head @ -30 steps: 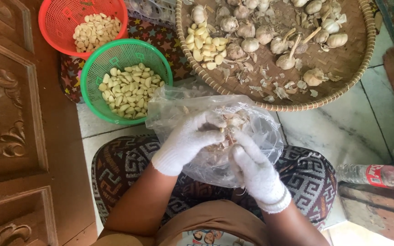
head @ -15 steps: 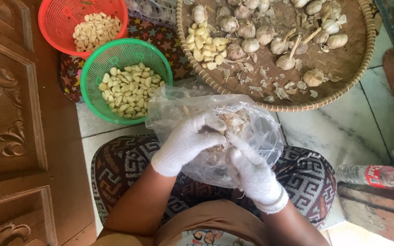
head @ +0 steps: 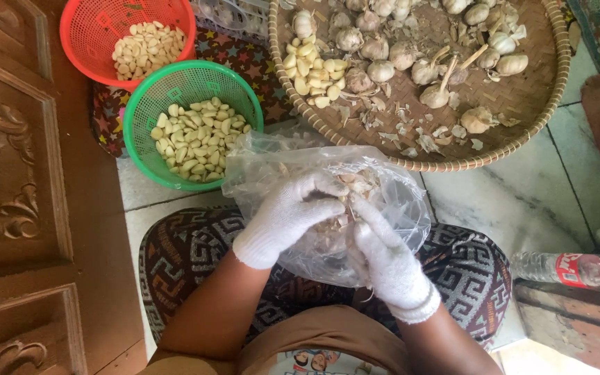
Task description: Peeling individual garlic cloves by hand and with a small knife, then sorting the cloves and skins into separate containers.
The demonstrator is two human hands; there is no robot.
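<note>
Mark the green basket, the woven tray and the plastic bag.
green basket [head: 140,104], head view, point on its left rim.
woven tray [head: 536,104], head view, point on bare weave at right.
plastic bag [head: 404,208], head view, point on its right side.

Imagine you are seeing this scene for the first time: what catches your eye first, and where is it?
At the centre, a left hand and a right hand in white gloves work garlic over a clear plastic bag on the lap. Upper left, a green basket and a red basket hold peeled cloves. Upper right, a woven round tray carries whole garlic bulbs and loose papery skins.
</note>
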